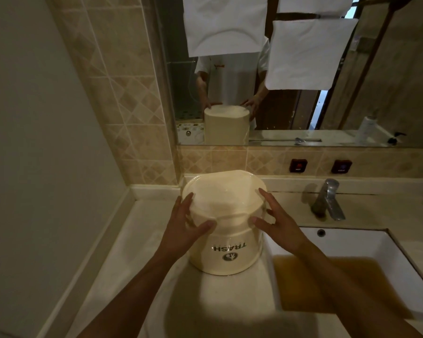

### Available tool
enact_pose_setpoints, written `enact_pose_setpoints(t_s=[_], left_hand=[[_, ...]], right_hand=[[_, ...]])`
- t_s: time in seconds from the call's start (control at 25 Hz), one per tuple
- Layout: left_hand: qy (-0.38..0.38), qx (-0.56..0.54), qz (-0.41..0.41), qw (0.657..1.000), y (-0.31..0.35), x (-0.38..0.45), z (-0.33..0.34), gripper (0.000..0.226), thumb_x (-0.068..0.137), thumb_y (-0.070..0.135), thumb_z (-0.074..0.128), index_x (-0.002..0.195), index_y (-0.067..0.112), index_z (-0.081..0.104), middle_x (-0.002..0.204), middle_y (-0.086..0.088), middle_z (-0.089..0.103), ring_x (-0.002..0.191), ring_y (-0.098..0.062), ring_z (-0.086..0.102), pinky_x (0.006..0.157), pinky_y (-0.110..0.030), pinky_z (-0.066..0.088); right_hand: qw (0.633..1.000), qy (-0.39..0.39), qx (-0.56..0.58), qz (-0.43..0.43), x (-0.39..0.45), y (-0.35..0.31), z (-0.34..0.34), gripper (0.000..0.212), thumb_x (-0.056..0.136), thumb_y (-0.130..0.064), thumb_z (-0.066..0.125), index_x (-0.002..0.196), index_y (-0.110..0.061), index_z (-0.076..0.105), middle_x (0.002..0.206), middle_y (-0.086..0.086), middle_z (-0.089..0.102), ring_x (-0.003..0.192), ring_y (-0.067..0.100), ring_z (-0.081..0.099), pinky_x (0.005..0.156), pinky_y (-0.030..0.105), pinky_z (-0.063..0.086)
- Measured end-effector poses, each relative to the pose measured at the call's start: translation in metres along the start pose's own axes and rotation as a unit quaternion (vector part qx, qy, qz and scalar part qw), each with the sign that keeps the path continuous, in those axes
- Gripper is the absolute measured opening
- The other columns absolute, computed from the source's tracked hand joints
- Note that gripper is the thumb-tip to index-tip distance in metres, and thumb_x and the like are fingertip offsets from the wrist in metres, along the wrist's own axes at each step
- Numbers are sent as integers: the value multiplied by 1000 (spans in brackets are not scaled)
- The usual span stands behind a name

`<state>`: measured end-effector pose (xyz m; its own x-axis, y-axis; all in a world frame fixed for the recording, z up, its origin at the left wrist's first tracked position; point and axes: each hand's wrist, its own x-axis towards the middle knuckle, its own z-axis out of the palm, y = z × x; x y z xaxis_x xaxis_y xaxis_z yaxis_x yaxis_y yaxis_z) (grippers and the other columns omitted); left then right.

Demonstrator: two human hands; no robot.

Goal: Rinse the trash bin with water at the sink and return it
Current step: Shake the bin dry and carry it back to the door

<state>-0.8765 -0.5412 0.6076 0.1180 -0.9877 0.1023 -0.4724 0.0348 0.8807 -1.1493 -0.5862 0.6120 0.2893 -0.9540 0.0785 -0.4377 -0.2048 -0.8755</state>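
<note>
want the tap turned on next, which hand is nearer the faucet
Right. The right hand rests on the upside-down bin's side facing the faucet; the left hand is on the far side.

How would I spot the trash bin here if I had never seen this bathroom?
Start at the white sink holding brownish water, below the wall mirror. On the counter just to its left stands a cream, round trash bin, held between both hands. It is turned upside down, so the word TRASH on its side reads inverted.
</note>
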Motion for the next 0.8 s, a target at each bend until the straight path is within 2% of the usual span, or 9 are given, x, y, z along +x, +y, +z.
enact_pose_setpoints(t_s=[0.08, 0.2, 0.28, 0.48, 0.6, 0.68, 0.8], left_hand=[[-2, 0, 7, 1000, -1, 1, 1, 105, 58, 67, 76, 148, 38, 30, 158, 8, 25, 136, -11, 35, 105, -30, 37], [3, -3, 6, 1000, -7, 7, -2, 96, 62, 57, 80, 144, 41, 34, 154, 10, 33, 135, -14, 40, 109, -40, 41], [-18, -17, -1, 1000, -10, 12, -7, 94, 64, 53, 81, 144, 40, 35, 151, 12, 37, 135, -12, 41, 109, -41, 42], [-56, -50, -3, 997, -13, 19, -14, 97, 61, 51, 79, 145, 38, 33, 150, 11, 37, 134, -13, 41, 111, -45, 40], [-63, -54, -3, 997, -10, 19, -15, 99, 61, 53, 78, 146, 37, 31, 152, 10, 35, 136, -15, 39, 112, -47, 38], [-53, -49, 15, 997, -8, 18, -17, 99, 64, 58, 76, 147, 40, 27, 155, 12, 30, 140, -12, 34, 113, -43, 35], [-11, -17, 38, 999, -5, 14, -23, 101, 67, 67, 69, 152, 38, 20, 156, 21, 18, 142, 0, 20, 112, -31, 24]], right_hand=[[1000, -13, -21, -10, 1, 3, 0, 82, 63, -79, 61, 136, -61, 28, 159, -10, 19, 141, 19, 32, 110, 51, 37], [998, 20, -47, -24, -2, 7, 5, 74, 70, -71, 60, 137, -52, 34, 158, -9, 24, 137, 18, 37, 105, 51, 43], [995, 53, -78, -35, -5, 8, 11, 66, 76, -66, 57, 136, -48, 37, 155, -8, 30, 132, 17, 42, 100, 48, 48], [989, 83, -115, -30, -13, 11, 21, 55, 80, -65, 53, 131, -56, 35, 153, -6, 28, 123, 18, 51, 86, 47, 56], [989, 88, -112, -24, -17, 9, 21, 56, 77, -71, 50, 130, -58, 36, 150, -7, 28, 125, 19, 47, 88, 49, 55], [991, 94, -95, -21, -18, 6, 17, 61, 75, -72, 52, 132, -56, 35, 149, -9, 28, 129, 18, 42, 93, 50, 52], [990, 121, -63, -20, -19, 1, 8, 69, 78, -64, 59, 139, -51, 31, 150, -10, 29, 132, 19, 40, 96, 52, 50]])
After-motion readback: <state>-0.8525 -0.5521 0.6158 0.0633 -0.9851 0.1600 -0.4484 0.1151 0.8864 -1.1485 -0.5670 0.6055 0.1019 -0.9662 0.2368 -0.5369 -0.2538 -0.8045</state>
